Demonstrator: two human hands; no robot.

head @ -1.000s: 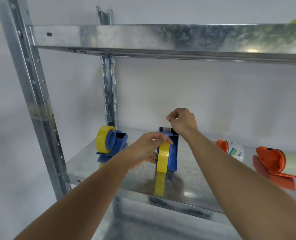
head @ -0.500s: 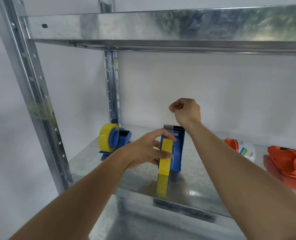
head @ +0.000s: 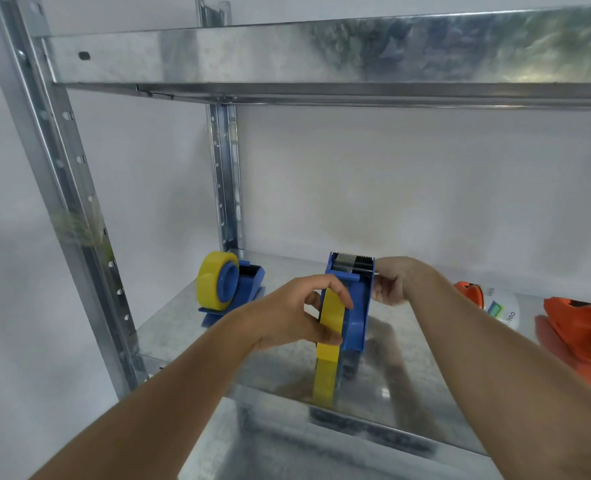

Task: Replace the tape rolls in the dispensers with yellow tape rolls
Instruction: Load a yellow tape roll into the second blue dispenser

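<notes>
Pinching the yellow tape roll (head: 329, 327) left-handed (head: 289, 315), right hand (head: 392, 284) curling onto the blue dispenser (head: 354, 306) mid-frame, risking a crooked, self-sticking strip.

Both forearms extended forward, bare. Left hand (head: 297, 311) curled, thumb and fingers gripping the yellow tape roll (head: 330, 327) from its left side. Right hand (head: 396, 280) farther forward, fingers curled, pinching at the blue dispenser (head: 358, 306) near its cutter end.
</notes>
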